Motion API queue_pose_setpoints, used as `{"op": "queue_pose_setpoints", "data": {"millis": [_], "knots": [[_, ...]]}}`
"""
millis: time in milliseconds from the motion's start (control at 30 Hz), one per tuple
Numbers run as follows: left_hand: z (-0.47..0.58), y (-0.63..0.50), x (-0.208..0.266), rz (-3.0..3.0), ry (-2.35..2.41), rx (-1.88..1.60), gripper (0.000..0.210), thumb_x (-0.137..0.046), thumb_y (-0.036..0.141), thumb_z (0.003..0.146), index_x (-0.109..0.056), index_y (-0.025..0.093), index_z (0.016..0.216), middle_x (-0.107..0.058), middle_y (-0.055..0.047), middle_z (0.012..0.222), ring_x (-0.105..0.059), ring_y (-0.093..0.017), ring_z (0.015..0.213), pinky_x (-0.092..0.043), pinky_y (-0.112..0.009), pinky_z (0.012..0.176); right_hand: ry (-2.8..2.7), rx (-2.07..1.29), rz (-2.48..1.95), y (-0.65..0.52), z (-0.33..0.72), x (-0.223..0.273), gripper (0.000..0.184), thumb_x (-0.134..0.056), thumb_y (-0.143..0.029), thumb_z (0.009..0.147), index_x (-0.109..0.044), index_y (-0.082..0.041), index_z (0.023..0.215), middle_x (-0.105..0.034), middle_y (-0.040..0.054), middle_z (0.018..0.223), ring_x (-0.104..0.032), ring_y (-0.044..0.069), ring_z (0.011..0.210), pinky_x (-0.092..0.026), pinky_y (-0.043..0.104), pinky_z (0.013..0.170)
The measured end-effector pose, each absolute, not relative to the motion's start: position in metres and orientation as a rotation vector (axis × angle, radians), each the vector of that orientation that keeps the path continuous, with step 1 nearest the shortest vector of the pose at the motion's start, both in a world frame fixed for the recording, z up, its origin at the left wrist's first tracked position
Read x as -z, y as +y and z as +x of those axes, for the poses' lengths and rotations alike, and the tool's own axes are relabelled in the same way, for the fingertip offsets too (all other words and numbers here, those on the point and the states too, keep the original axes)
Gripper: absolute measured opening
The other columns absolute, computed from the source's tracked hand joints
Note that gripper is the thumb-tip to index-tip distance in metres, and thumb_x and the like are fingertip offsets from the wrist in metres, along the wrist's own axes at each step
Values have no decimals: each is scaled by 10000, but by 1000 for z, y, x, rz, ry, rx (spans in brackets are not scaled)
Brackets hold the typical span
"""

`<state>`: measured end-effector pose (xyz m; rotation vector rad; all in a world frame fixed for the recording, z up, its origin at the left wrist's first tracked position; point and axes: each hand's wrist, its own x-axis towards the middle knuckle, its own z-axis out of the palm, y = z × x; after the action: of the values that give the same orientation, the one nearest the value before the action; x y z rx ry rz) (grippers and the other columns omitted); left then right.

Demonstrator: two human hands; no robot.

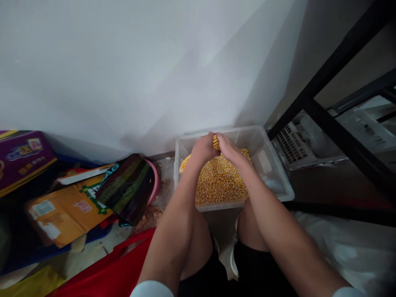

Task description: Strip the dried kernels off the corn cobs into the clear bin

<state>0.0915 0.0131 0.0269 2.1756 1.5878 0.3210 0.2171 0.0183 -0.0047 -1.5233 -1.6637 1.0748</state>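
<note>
An ear of corn (216,142) with yellow kernels shows between my two hands, above a clear plastic bin (280,181). My left hand (204,147) is closed around one end of the ear. From the other side my right hand (227,147) grips it, with the thumbs close together. Most of the ear is hidden by the fingers. Below the hands, loose corn kernels (221,181) lie heaped in the bin. Another corn cob (185,163) rests at the bin's left wall, partly behind my left forearm.
A white wall rises behind the bin. To the right stand a black metal frame (337,128) and a white plastic basket (292,144). At the left are a pink basin (154,181) under a dark mesh bag (126,189), an orange package (71,206), a purple box (24,159) and a red bag (108,268).
</note>
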Motion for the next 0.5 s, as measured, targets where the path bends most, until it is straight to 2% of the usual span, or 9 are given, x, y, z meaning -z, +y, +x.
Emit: {"op": "queue_pose_setpoints", "data": {"millis": [67,133,200,267,367,433,500], "knots": [[88,15,-25,2145,1568,-363,576,-687,277,621,-521,137,1154,-638,-129,1094,-591,-251,982,-440,-307,780,-1631,-1148,-1458,18,218,3,419,-246,-315,943,-571,-189,1175,-555,65,1255,-511,179,1145,-422,305,972],[85,17,-25,2114,1581,-381,575,-707,307,610,-532,137,1131,-641,-122,1083,-592,-246,959,-438,-304,766,-1513,-1325,-1413,18,219,0,440,-256,-361,936,-549,-212,1228,-559,58,1246,-562,177,1054,-486,293,857],[83,18,-25,2091,1608,-390,551,-714,338,614,-540,145,1100,-647,-108,1052,-595,-235,923,-433,-297,740,-1361,-1518,-1392,19,220,-4,493,-210,-418,944,-529,-221,1265,-599,65,1167,-608,167,893,-514,288,734],[82,17,-26,2089,1631,-374,540,-717,356,619,-546,153,1089,-650,-103,1034,-595,-231,908,-427,-293,727,-1299,-1591,-1397,18,220,-9,554,-168,-484,953,-537,-206,1259,-633,80,1062,-612,158,772,-514,290,683],[83,17,-26,2093,1656,-321,557,-730,344,603,-559,147,1095,-651,-114,1043,-594,-239,928,-427,-292,741,-1480,-1427,-1426,16,221,-11,563,-277,-599,929,-586,-208,1192,-639,82,1041,-605,159,790,-502,287,733],[83,17,-25,2087,1656,-301,554,-741,333,585,-580,151,1083,-656,-113,1043,-598,-236,928,-428,-288,751,-1644,-1265,-1431,14,221,-11,518,-348,-606,917,-606,-225,1155,-630,68,1092,-597,166,882,-481,283,800],[83,18,-24,2090,1649,-285,527,-749,330,571,-610,160,1050,-667,-107,1023,-604,-231,906,-427,-286,744,-1762,-1154,-1432,12,221,-10,493,-326,-572,939,-624,-217,1108,-630,63,1102,-584,173,952,-456,278,840]]}}
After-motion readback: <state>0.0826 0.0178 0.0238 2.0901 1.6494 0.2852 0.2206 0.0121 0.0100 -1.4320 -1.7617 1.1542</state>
